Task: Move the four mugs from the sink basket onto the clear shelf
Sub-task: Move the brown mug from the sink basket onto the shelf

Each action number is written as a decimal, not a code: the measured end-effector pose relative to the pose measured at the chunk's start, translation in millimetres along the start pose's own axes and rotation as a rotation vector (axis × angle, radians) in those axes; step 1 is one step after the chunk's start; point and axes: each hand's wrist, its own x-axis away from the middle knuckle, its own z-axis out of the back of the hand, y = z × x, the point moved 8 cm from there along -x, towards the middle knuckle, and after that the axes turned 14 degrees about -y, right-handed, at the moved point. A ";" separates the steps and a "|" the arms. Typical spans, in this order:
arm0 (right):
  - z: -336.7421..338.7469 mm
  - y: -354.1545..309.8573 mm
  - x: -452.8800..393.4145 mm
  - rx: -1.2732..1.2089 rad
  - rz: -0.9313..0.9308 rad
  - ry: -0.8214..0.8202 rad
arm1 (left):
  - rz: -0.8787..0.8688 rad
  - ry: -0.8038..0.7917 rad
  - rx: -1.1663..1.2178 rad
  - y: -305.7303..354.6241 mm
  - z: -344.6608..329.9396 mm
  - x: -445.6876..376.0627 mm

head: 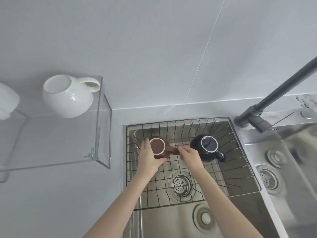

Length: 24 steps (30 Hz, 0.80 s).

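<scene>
1. Brown mug (pixel 158 148) sits in the wire sink basket (pixel 240 152), my left hand (pixel 148 158) wrapped around its body.
2. My right hand (pixel 189 154) pinches its handle.
3. Black mug (pixel 206 147) stands just right of it in the basket.
4. White mug (pixel 68 98) is on the clear shelf (pixel 101 127); another white mug (pixel 6 102) shows at the frame's left edge.

A brown mug (pixel 158 148) with a pale rim stands upright at the back left of the wire sink basket (pixel 240 162); a dark navy mug (pixel 206 147) (white-rimmed too) stands upright at the back right, handle pointing front-right. A round white mug (pixel 68 98) sits on the clear shelf (pixel 101 127), handle to the right. Another white object at the far left edge is cut off.
</scene>
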 end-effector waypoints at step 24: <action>-20.2 -166.3 145.4 -0.306 0.482 0.079 | -0.342 0.323 0.013 97.1 149.8 126.3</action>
